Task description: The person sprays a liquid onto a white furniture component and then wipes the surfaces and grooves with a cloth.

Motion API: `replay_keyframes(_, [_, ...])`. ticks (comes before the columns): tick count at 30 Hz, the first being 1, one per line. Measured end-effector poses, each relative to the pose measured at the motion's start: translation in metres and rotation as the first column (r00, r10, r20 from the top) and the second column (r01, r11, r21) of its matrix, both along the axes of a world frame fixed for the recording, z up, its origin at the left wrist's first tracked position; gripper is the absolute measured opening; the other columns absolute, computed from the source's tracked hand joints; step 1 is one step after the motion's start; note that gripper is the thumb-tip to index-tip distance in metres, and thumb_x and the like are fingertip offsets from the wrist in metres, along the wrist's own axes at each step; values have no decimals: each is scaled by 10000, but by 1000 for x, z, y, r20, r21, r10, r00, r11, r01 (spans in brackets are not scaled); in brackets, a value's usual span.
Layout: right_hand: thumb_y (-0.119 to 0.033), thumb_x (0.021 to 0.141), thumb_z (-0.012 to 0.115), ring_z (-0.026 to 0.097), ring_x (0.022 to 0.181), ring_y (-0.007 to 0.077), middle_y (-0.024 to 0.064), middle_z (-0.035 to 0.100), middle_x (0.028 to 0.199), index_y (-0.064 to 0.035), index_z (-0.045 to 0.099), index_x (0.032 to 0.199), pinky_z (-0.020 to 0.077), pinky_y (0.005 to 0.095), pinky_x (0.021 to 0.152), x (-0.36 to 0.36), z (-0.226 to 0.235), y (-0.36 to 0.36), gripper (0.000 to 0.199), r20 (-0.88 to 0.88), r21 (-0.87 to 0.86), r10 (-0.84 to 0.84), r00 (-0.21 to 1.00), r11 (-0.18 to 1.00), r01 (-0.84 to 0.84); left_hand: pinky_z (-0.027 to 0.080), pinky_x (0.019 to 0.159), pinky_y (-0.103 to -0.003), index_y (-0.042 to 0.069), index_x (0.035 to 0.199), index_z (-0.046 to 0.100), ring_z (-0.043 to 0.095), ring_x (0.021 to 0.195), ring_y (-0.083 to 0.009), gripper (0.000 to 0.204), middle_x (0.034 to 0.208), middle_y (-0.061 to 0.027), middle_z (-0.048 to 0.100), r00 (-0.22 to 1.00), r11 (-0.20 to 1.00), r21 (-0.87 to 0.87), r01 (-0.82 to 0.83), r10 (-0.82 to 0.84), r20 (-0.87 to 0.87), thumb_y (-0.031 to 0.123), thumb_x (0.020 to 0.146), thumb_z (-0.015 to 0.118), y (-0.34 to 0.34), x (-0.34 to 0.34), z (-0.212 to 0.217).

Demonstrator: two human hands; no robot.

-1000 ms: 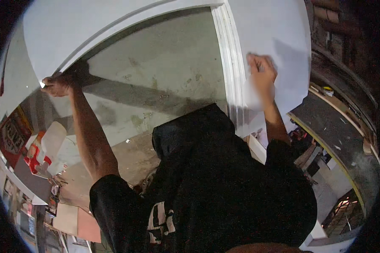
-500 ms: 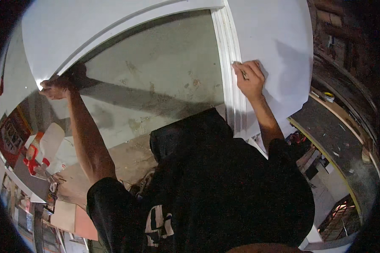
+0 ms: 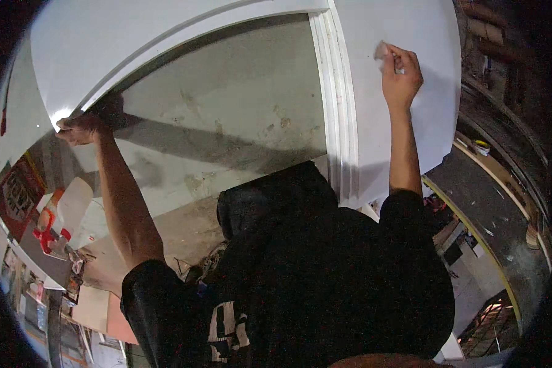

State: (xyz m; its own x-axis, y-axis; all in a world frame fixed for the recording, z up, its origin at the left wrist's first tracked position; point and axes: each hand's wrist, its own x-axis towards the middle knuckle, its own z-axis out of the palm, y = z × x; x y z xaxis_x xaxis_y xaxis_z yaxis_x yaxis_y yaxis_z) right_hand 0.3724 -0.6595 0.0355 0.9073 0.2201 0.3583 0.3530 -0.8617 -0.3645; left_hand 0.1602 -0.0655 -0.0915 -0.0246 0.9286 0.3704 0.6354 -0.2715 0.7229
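Note:
A white panel with a raised moulded frame [image 3: 338,104] surrounds a grey-green, stained surface. At the frame's left end, my left hand [image 3: 83,129] is closed beside a bright glow on the white surface; whatever its fingers hold is hidden. My right hand [image 3: 402,76] is over the white flat part [image 3: 432,37] right of the moulding, pinching a small pale, thin piece [image 3: 383,50]. Motion blurs this piece, so I cannot tell whether it is paper or cloth.
Toward the left lies a red-and-white spray bottle [image 3: 54,236] beside a dark red printed package [image 3: 18,193]. On the right, a dark worktop [image 3: 478,202] with a yellowish edge carries a yellow roll of tape [image 3: 481,146].
My right hand has moved up and to the right, from the moulding's edge onto the flat white part, with the small piece in its fingers. My left hand stays in place.

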Motion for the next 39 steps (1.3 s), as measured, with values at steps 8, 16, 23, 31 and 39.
replay_keyframes(8, [35, 835, 753, 656, 811, 207, 92, 696, 907, -11, 758, 944, 547, 323, 716, -97, -5, -8, 118, -194, -2, 415, 889, 906, -424, 454, 721, -585, -8, 996, 553, 637, 854, -422, 678, 917, -229, 571, 914, 971, 225, 85, 14, -406, 635, 996, 340, 11, -11, -16])
replay_keyframes(16, [11, 805, 786, 698, 873, 237, 93, 689, 946, -36, 744, 992, 571, 342, 744, -75, 5, 23, 197, -52, 119, 235, 970, 966, -228, 486, 759, -528, -33, 1031, 546, 640, 840, -389, 725, 886, -214, 642, 999, 991, 135, -16, 21, -35, 663, 989, 351, 44, -25, -31])
replay_keyframes(23, [13, 823, 768, 676, 817, 273, 100, 678, 881, -8, 682, 872, 550, 368, 722, -69, -12, 28, 101, -33, 38, 280, 959, 959, -279, 464, 766, -592, -61, 1089, 544, 653, 832, -425, 700, 856, -255, 664, 998, 999, -50, -19, 21, 54, 601, 978, 343, -5, 8, 9])
replay_keyframes(31, [31, 833, 736, 662, 801, 285, 111, 670, 853, -1, 656, 836, 538, 385, 721, -63, -7, 42, 87, -61, 88, 274, 960, 959, -268, 484, 731, -552, -54, 1012, 537, 632, 771, -405, 713, 799, -238, 643, 996, 997, 74, 39, -33, -81, 628, 965, 333, 5, -1, -5])
replay_keyframes(39, [36, 835, 729, 650, 781, 290, 124, 646, 814, 16, 647, 827, 525, 384, 707, -67, -5, 34, 85, -95, 86, 268, 959, 962, -261, 490, 739, -545, -40, 994, 531, 638, 788, -401, 700, 773, -205, 643, 996, 997, 72, 31, -25, -82, 618, 983, 294, 0, 0, -7])
